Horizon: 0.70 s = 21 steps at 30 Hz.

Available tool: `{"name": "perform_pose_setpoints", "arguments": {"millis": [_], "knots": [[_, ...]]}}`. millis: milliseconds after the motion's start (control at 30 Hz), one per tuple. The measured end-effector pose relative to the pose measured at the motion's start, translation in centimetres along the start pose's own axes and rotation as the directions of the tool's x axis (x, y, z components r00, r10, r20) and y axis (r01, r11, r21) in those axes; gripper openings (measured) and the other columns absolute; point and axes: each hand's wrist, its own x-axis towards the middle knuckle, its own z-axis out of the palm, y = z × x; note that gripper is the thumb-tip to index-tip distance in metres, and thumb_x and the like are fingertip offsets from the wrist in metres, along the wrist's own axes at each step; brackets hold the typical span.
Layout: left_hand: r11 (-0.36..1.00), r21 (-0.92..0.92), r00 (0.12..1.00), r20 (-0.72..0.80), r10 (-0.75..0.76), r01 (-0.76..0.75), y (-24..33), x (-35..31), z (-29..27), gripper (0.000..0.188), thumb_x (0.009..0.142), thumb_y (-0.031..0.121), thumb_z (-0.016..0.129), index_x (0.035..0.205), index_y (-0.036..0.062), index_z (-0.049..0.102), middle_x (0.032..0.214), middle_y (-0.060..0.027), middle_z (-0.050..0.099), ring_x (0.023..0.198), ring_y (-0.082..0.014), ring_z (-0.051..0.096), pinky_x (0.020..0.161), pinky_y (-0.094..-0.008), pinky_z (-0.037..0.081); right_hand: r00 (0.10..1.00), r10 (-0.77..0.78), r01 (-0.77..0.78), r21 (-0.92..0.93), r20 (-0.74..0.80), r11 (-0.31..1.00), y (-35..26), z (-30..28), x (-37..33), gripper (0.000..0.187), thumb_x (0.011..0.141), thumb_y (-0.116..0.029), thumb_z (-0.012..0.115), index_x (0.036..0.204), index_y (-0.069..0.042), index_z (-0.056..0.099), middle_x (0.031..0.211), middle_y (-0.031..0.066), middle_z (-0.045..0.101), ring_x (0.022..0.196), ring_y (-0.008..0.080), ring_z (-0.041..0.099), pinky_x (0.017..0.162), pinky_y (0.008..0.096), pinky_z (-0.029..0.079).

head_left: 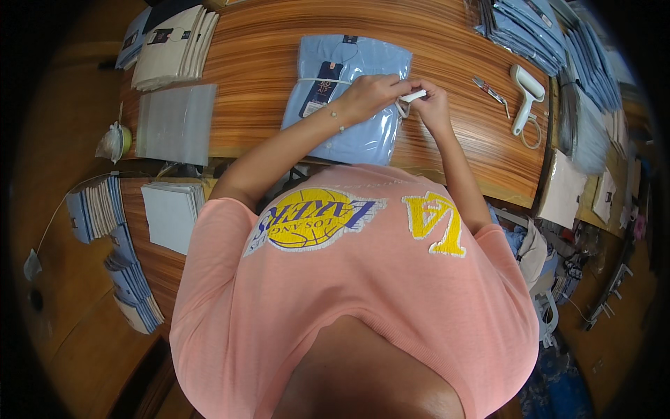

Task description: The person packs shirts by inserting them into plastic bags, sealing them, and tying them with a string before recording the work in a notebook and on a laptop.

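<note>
A folded light blue garment (pixel 370 59) in clear glossy plastic lies on the wooden table in front of me. A dark hang tag (pixel 322 89) rests on its left part, and a thin white band crosses it there. My left hand (pixel 373 96) reaches over the package, fingers pinched together near its right edge. Close beside it, my right hand (pixel 433 110) is closed on a white strip (pixel 414 96) at the package's right side. A loop of the strip hangs below the fingers. Whether the left fingertips also grip the strip is hard to see.
To the right lie small snips (pixel 492 94) and a white lint roller (pixel 527 98). Stacked blue garments (pixel 523 35) fill the far right corner. At left are beige folded garments (pixel 171 49), clear plastic bags (pixel 176 122) and a white paper stack (pixel 169 213).
</note>
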Motion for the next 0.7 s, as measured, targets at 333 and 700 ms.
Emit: {"name": "perform_pose_setpoints", "arguments": {"millis": [333,700], "knots": [[0.999,-0.044,0.999,-0.043,-0.001,-0.001,-0.3,0.0,0.3,0.017,0.070,0.004,0.064,0.086,0.0084,0.060,0.074,-0.0081,0.052,0.069,-0.0276,0.058,0.058,-0.0367,0.048,0.941,-0.337,0.320,-0.450,0.046,0.834,-1.0,0.5,0.8,0.014,0.071,-0.001,0.061,0.084,-0.001,0.060,0.077,0.0128,0.059,0.071,0.0255,0.058,0.065,0.0328,0.045],[0.964,-0.065,0.966,-0.012,-0.258,0.257,0.2,-1.3,-1.4,0.005,0.077,0.008,0.058,0.079,0.0038,0.058,0.074,-0.0083,0.056,0.073,-0.0282,0.055,0.068,-0.0359,0.040,0.991,-0.103,0.065,-0.379,-0.082,0.923,3.2,0.4,0.1,0.010,0.077,-0.004,0.054,0.086,-0.001,0.055,0.071,0.0164,0.056,0.062,0.0263,0.055,0.058,0.0359,0.044]]}}
